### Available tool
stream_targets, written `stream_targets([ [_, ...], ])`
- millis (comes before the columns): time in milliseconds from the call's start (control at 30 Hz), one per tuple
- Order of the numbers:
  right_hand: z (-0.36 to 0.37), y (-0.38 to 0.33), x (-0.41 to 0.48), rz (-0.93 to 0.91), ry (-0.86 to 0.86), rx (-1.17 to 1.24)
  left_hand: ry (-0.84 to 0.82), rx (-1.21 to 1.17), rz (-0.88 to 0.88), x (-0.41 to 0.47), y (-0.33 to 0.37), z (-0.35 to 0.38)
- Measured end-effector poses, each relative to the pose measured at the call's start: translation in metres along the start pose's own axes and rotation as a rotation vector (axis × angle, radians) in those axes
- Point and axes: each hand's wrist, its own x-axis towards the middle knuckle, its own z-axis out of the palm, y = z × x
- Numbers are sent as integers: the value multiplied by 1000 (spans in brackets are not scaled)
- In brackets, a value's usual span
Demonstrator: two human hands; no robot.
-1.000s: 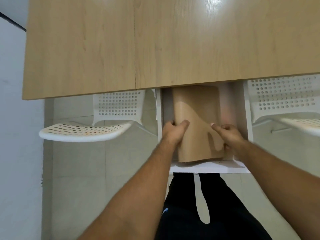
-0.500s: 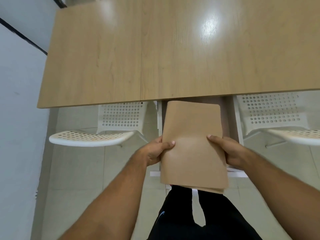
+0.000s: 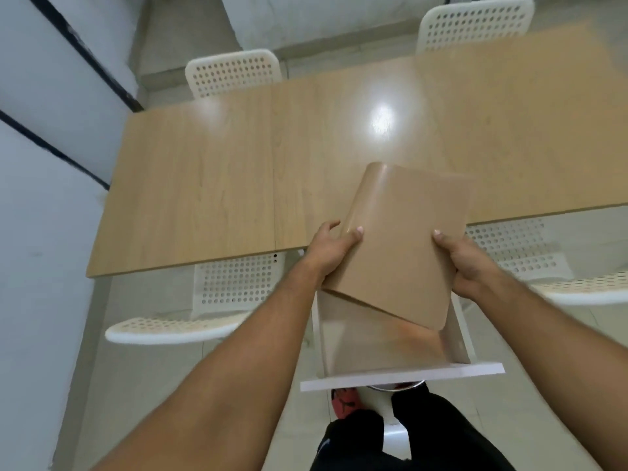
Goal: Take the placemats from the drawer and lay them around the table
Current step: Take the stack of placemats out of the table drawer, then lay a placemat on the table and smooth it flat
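With both thumbs pressed flat on top and the other fingers curled out of sight beneath, the left hand [image 3: 329, 253] and the right hand [image 3: 470, 263] clamp the two long sides of a tan stack of placemats [image 3: 397, 246], which hangs in the air, tilted, its far end over the near edge of the table [image 3: 221, 185] and its near end above the open drawer [image 3: 390, 348]. The stack's left edge curls downward. The drawer sticks out from under the tabletop, white-sided, its front panel just before the person's dark trousers [image 3: 407, 436]. Two white perforated chairs flank the drawer: the left chair [image 3: 207, 300] and the right chair [image 3: 550, 266], tucked close under the table. Across the bare wooden top stand two more, the far left chair [image 3: 234, 74] and the far right chair [image 3: 475, 23], beside a pale wall [image 3: 40, 232].
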Motion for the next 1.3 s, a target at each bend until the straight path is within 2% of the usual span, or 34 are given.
stream_targets([
  [133,-6,-46,24,-32,79,181,-83,165,163,15,34,7],
  [300,-20,-91,62,63,83,337,-75,264,328,45,73,34],
  [400,-26,-107,87,94,92,364,0,371,438,73,86,49],
  [500,-26,-109,110,123,63,361,127,303,475,98,89,53],
  [667,-6,-96,148,93,110,356,200,144,424,136,97,45],
  [767,9,-83,164,34,114,353,367,21,366,168,97,32],
  [833,14,-72,173,-22,137,313,463,-211,242,189,94,20],
  [900,17,-60,181,-80,143,250,487,-333,68,209,91,14],
  [1033,26,-47,193,-73,199,220,497,-315,-181,234,91,4],
  [1100,31,-45,196,-52,206,248,519,-311,-236,240,92,2],
  [1233,39,-41,199,-58,227,256,561,-285,-170,241,90,6],
  [1300,43,-40,200,-78,238,243,595,-199,-123,232,89,12],
])
